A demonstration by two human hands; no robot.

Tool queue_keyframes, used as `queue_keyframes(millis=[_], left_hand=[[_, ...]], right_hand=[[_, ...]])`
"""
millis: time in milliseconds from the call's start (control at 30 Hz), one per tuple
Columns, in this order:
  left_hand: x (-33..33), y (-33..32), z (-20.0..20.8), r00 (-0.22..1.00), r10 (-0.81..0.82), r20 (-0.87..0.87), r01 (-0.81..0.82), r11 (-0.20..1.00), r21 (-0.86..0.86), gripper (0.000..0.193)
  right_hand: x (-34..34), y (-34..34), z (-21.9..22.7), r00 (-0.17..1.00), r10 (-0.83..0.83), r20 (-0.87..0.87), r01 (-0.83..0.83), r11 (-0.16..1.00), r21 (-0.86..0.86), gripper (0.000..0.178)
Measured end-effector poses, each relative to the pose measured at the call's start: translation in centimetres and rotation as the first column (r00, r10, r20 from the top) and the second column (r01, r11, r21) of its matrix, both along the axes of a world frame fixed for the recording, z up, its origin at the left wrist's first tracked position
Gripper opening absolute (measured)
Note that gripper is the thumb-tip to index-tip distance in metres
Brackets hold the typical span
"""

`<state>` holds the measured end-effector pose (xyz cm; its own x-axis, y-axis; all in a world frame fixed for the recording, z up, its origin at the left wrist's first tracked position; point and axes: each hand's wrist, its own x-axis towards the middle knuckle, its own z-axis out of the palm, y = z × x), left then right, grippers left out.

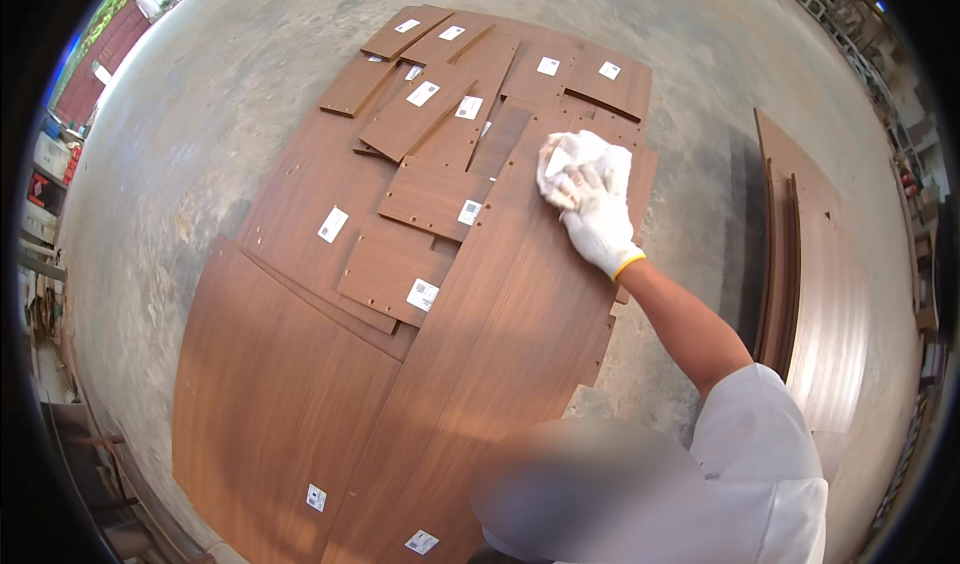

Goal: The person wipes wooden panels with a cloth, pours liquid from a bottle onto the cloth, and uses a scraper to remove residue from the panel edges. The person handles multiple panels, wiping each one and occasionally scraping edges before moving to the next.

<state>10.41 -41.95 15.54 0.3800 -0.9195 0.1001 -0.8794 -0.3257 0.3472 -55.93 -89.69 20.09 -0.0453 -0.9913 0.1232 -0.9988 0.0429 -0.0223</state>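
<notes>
My right hand [598, 222], in a white knit glove with a yellow cuff edge, presses a bunched white cloth [590, 151] onto a long brown wood-grain panel [490, 274]. Its fingers lie over the near side of the cloth. The cloth rests near the panel's far end, by its right edge. Left of this panel, a small drilled panel [425, 202] and another small panel [380, 269] lie on larger boards, each with a white label. My left hand is out of view.
Several small labelled panels [415, 114] overlap at the far end of the pile. A wide brown board [270, 364] lies at the near left. To the right, more boards [825, 264] stand on the concrete floor [220, 114]. Shelving with goods [45, 204] lines the left side.
</notes>
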Motion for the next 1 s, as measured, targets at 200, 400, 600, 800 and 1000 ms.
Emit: queue_keyframes(millis=[200,400,600,800,1000], left_hand=[[-0.4,1.0,1.4,0.997,-0.042,0.065,0.034,0.993,0.117,0.074],[-2.7,-0.8,-0.1,0.864,0.265,-0.429,-0.284,0.959,0.02,0.066],[0.0,2.4,-1.1,0.861,0.324,-0.392,-0.34,0.94,0.031,0.062],[-1.7,0.5,2.0,0.997,0.02,-0.068,-0.016,0.998,0.059,0.069],[-1.5,0.0,2.0,0.996,-0.065,0.065,0.059,0.995,0.084,0.071]], right_hand=[[0.5,2.5,2.2,0.975,0.108,0.194,-0.117,0.992,0.039,0.057],[-16.5,-0.4,-1.4,0.958,-0.285,0.015,0.285,0.958,-0.011,0.045],[-12.6,-5.3,1.4,0.833,-0.55,-0.061,0.552,0.818,0.163,0.046],[-9.1,-6.4,1.7,0.855,-0.445,-0.266,0.489,0.862,0.131,0.05],[-5.1,-15.7,-0.1,0.978,-0.152,-0.146,0.146,0.988,-0.052,0.047]])
